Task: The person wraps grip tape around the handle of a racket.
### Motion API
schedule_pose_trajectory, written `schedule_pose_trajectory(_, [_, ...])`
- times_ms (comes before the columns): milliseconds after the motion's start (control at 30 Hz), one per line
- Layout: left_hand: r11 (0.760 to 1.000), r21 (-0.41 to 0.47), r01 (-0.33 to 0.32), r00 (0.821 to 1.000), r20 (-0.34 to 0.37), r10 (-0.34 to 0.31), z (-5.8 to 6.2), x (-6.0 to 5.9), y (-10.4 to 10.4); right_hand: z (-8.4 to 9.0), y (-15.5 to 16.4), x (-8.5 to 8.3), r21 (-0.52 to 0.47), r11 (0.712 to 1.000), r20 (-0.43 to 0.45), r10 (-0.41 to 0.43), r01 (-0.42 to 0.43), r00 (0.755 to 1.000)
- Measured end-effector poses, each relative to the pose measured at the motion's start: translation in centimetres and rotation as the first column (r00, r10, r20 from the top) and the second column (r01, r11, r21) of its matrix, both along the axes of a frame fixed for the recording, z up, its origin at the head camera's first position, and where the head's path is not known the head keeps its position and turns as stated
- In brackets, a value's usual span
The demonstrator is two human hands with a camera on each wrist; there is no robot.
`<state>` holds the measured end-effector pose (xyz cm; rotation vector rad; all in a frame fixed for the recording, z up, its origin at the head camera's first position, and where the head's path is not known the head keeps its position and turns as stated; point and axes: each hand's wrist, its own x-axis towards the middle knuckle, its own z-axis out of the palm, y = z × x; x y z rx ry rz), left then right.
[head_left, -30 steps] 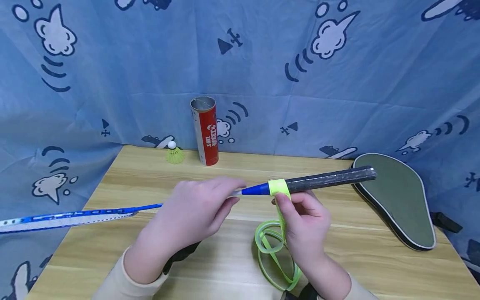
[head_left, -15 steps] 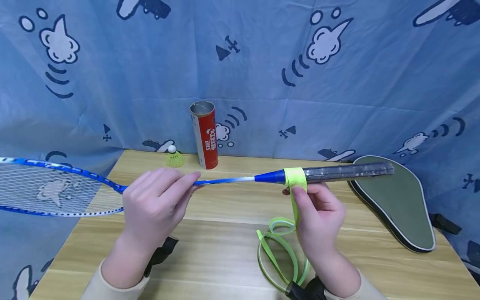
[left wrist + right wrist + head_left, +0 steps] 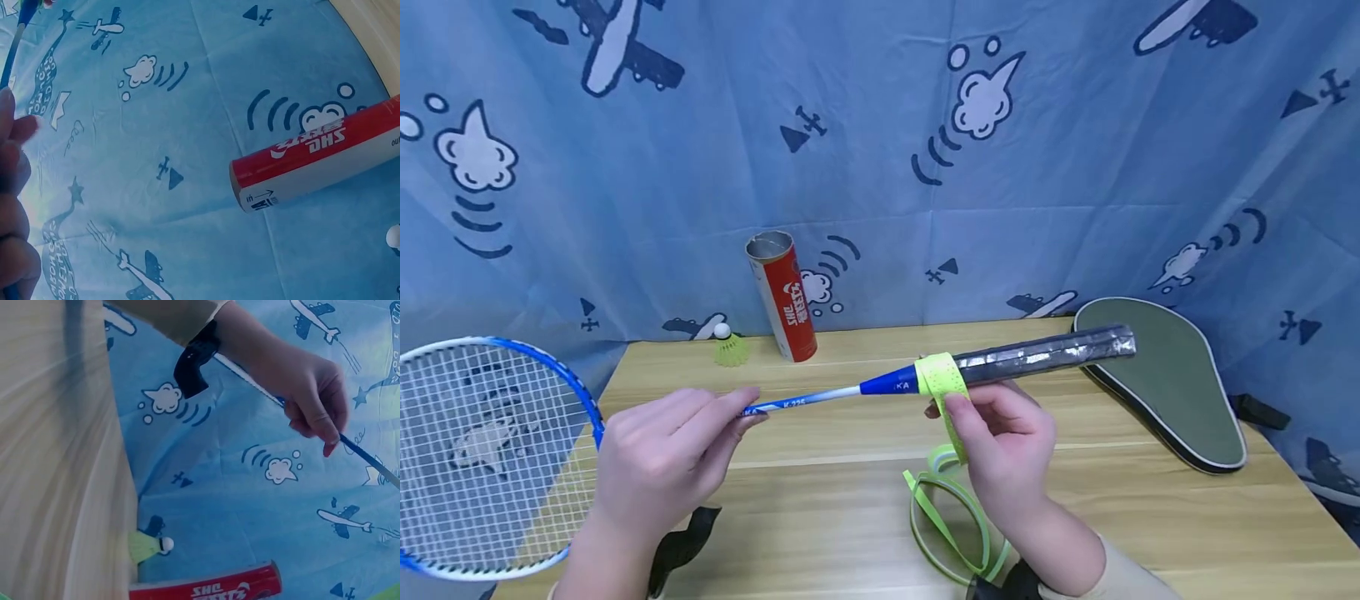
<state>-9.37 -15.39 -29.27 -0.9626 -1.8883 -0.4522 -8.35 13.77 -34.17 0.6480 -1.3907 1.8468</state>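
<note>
Left hand [image 3: 655, 458] pinches the thin blue shaft of the badminton racket [image 3: 820, 398] between thumb and fingertips; the strung head hangs off the tabletop's [image 3: 850, 517] left edge. You hold the racket in the air, level, above the middle of the tabletop. Right hand [image 3: 1007, 450] sits under the handle, thumb and forefinger pinching the green grip tape [image 3: 942, 377] where its first turn wraps just beside the blue cone. Loose tape loops on the tabletop below.

Risk, judged: slack in the tape lets the wrap wrinkle or slip off; a light pinch on the shaft lets the racket roll. The loose loops could snag under your wrist.

Room: shuttlecock [image 3: 730, 348] and red tube [image 3: 782, 296] stand well back by the blue curtain [image 3: 880, 125]; racket cover [image 3: 1165, 383] lies near the butt end on the right. Near edge is open.
</note>
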Motion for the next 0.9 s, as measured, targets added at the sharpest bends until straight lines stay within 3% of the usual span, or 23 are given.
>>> schedule_pose_trajectory(133, [1.0, 0.021, 0.009, 1.0, 0.006, -0.009, -0.3, -0.1, -0.1, 0.1, -0.1, 0.1, -0.009, 0.999, 0.012, -0.035, 0.036, 0.999])
schedule_pose_trajectory(267, [0.995, 0.082, -0.05, 0.997, -0.053, 0.054, -0.3, -0.1, 0.3, 0.1, -0.4, 0.4, -0.052, 0.998, 0.039, -0.016, 0.018, 0.999])
schedule_pose_trajectory(400, [0.976, 0.193, -0.102, 0.986, -0.11, 0.125, -0.1, -0.2, 0.8, -0.1, -0.7, 0.7, -0.047, 0.999, 0.056, -0.018, 0.021, 0.998])
schedule_pose_trajectory(500, [0.968, 0.237, -0.077, 0.988, -0.115, 0.106, -0.1, -0.5, 0.9, -0.2, -0.8, 0.7, -0.022, 1.0, 0.048, 0.006, -0.005, 0.999])
schedule_pose_trajectory(633, [0.974, 0.223, -0.028, 0.992, -0.115, 0.055, -0.1, -0.9, 0.6, -0.4, -0.7, 0.6, -0.021, 0.998, 0.03, 0.058, -0.057, 0.998])
schedule_pose_trajectory(900, [0.984, 0.175, 0.011, 0.99, -0.142, 0.014, 0.1, -1.5, -0.2, -0.5, -0.8, 0.0, -0.017, 1.0, 0.004, 0.009, -0.009, 1.0])
